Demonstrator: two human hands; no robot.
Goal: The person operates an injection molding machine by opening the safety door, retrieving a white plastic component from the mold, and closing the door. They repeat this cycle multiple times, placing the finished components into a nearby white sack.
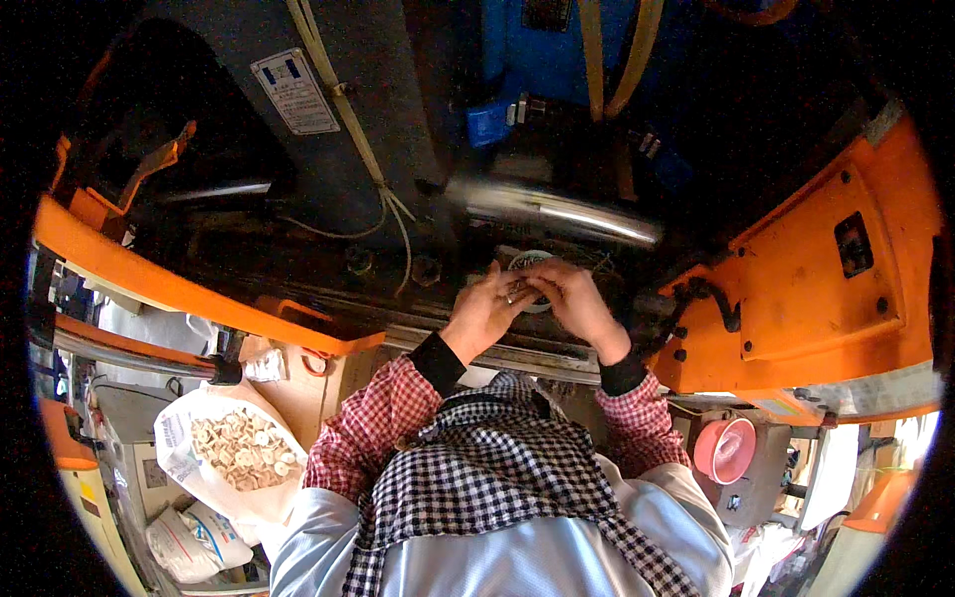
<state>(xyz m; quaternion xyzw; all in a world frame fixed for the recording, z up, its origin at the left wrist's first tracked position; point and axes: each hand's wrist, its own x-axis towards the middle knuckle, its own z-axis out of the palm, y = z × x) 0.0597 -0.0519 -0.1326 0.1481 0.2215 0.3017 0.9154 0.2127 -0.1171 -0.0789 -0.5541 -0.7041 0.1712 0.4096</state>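
Note:
My left hand (pixel 484 310) and my right hand (pixel 579 301) meet in front of me, inside the dark opening of a machine. Their fingers are pressed together at the tips. Anything pinched between them is too small or too covered to make out. Just behind and below the fingers shows a round, pale-rimmed piece (pixel 530 260), partly hidden by both hands; I cannot tell whether it is a container or a machine part. Red checked sleeves with black cuffs cover my forearms.
Orange machine panels stand at the left (pixel 199 284) and right (pixel 826 259). A shiny metal bar (pixel 587 219) lies beyond my hands. Cords (pixel 338 99) hang from above. A white sack of beige pieces (pixel 244 448) is at lower left, a pink bowl (pixel 724 450) at lower right.

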